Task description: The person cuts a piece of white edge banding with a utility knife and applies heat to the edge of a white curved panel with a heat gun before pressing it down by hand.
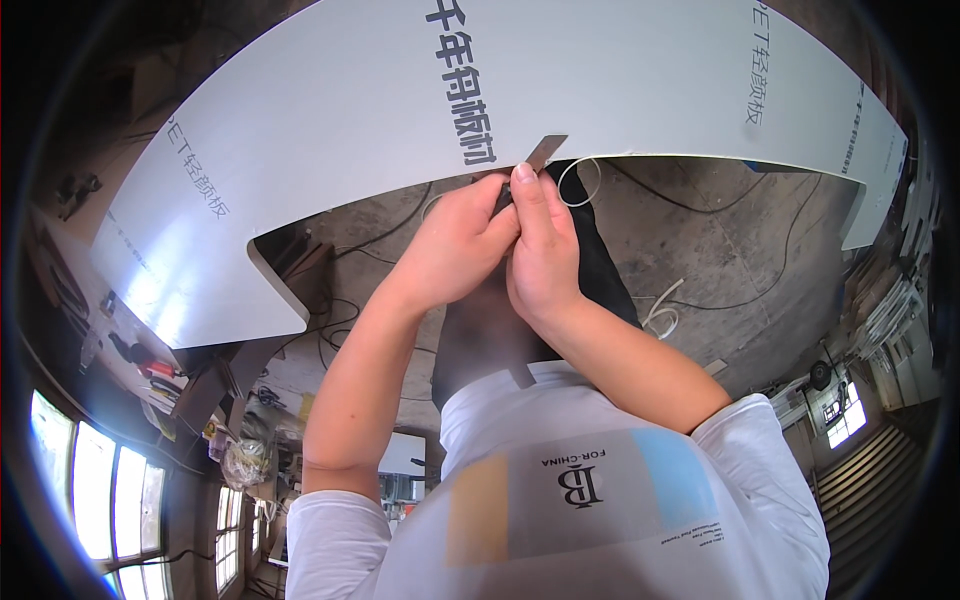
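A big white board (330,110) with a curved inner edge spans the upper view, with dark print on its face. My left hand (450,245) is closed, its fingers wrapped around what looks like the dark handle of a knife (546,153). The flat grey blade with a slanted end points up and right over the board's inner edge. Pressed against the left one, my right hand (545,240) is closed too, its thumb lying at the base of the blade. A thin white strip (597,190) curls in a loop beside the right fingers. The handle is mostly hidden.
Dark cables (720,212) and a coiled white strip (660,318) lie on the grey floor below the board. At left, a bench holds tools (150,365). Long pale stock (895,315) is stacked at right. The board's cut-out corner (285,320) juts toward my left.
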### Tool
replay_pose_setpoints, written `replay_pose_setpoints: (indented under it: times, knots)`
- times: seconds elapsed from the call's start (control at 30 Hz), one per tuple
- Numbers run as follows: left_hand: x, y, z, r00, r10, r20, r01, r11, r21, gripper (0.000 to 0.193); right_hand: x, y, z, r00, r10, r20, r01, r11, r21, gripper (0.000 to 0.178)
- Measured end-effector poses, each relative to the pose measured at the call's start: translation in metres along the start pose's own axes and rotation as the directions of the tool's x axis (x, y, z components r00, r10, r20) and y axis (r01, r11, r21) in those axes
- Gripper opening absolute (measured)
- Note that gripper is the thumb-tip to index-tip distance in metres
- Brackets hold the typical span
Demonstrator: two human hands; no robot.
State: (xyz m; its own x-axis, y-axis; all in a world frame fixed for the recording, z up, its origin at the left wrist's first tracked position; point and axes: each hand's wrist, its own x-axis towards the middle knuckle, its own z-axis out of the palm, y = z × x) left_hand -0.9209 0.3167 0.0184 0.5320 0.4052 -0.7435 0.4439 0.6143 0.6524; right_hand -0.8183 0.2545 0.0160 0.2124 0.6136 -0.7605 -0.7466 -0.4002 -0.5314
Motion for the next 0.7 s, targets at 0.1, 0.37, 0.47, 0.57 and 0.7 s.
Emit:
replay_pose_setpoints:
  times: [0.1,0.37,0.47,0.57,0.7]
  knots:
    - [0.002,-0.005,0.002,1.0,0.021,-0.009,-0.021,1.0,0.013,0.024,0.0,0.0,-0.001,1.0,-0.006,-0.006,0.006,1.0,0.001,0.038]
    - [0.005,0.002,0.007,0.997,0.072,-0.014,-0.072,0.996,0.047,0.026,0.002,-0.002,-0.006,0.999,-0.041,-0.004,0.041,0.999,0.011,0.034]
    - [0.005,0.005,0.007,0.998,0.07,-0.005,-0.07,0.997,0.045,0.026,0.002,-0.002,-0.007,0.999,-0.038,-0.01,0.038,0.999,0.03,0.033]
    - [0.006,0.008,0.008,0.998,0.055,0.005,-0.056,0.997,0.054,0.024,0.003,-0.003,-0.009,0.999,-0.039,-0.023,0.039,0.999,0.029,0.032]
    - [0.009,0.008,0.011,0.996,0.09,0.002,-0.09,0.992,0.087,0.022,0.003,-0.005,-0.012,0.998,-0.046,-0.041,0.047,0.998,0.035,0.029]
